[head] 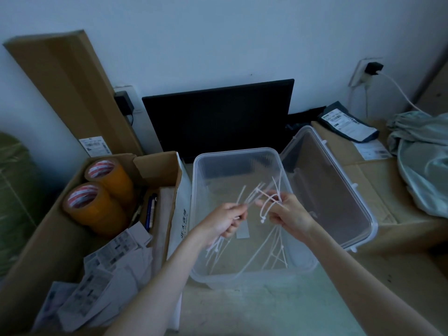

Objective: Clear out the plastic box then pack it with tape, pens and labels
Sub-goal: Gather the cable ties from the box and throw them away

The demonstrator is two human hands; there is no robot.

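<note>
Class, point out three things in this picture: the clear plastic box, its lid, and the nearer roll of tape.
plastic box (238, 151): head view, on its far rim.
lid (339, 190): head view, on its clear panel.
nearer roll of tape (97, 214): head view, on its orange side.

Single head-worn wide-angle view, no second view to overlap with. Looks forward and steeply down from above the work area, facing a pale wall (218, 32). Close range: both forearms enter from the bottom edge, left hand (224, 220) and right hand (288, 212) near frame centre over the clear plastic box (201, 238). Strong barrel bending at edges. Open cardboard carton (36, 238) fills lower left; box lid (339, 190) and cloth (424, 161) toward right. Dim lighting.
</note>
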